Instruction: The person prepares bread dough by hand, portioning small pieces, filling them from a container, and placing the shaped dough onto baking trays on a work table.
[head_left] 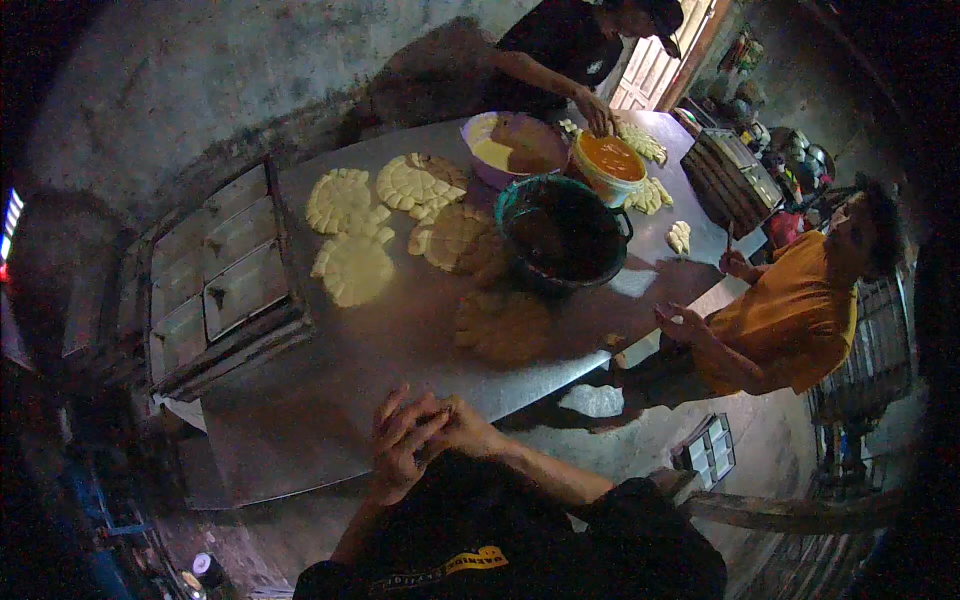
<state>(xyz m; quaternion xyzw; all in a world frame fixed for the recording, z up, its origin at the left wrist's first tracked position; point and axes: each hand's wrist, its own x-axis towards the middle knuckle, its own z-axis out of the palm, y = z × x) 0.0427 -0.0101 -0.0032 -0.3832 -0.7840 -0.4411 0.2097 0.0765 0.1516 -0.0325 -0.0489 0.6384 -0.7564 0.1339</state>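
My hands meet over the near edge of the metal table, in front of my dark shirt. My left hand [402,440] has its fingers stretched and slightly apart. Against it presses my right hand [463,428], its fingers bent in and partly hidden; whether anything small lies between the palms cannot be seen. Beyond them, several flat round clusters of pale dough pieces [352,268] lie on the table [350,350]. A shadowed dough cluster [500,325] is the nearest to my hands.
A dark green-rimmed basin [512,215], a purple basin [476,172] and a bucket of orange filling [612,158] stand mid-table. Stacked trays [215,265] occupy the left end. One co-worker [555,50] reaches toward the bucket; another in orange [790,310] stands at right.
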